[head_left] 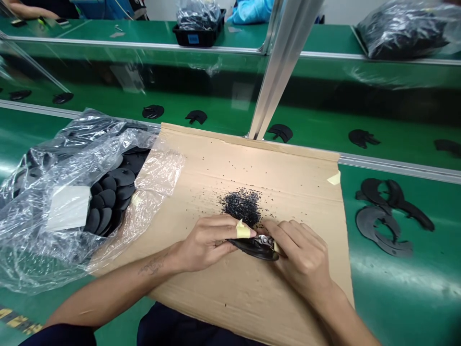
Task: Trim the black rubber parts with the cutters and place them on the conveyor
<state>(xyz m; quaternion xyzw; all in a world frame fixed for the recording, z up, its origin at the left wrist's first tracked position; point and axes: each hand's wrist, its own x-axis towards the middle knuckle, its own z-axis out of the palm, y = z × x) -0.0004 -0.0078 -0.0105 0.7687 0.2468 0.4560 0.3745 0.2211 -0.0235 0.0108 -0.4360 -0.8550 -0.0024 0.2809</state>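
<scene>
My left hand (209,242) is closed on a curved black plastic part (255,251), pinching its left end. Yellow tape is wrapped round one of that hand's fingers. My right hand (302,250) grips small cutting pliers (265,240); their metal jaws are against the upper edge of the black part, and the handles are mostly hidden in the palm. Both hands are over a cardboard sheet (201,298). Just beyond them lies a pile of tiny black plastic scraps (242,205), with loose bits scattered around it.
At left, a clear plastic bag (118,134) holds several black discs (104,199). Several curved black parts (382,226) lie at right on the green table. More sit along the green strip behind a metal post (284,62). A black bin (200,36) stands farther back.
</scene>
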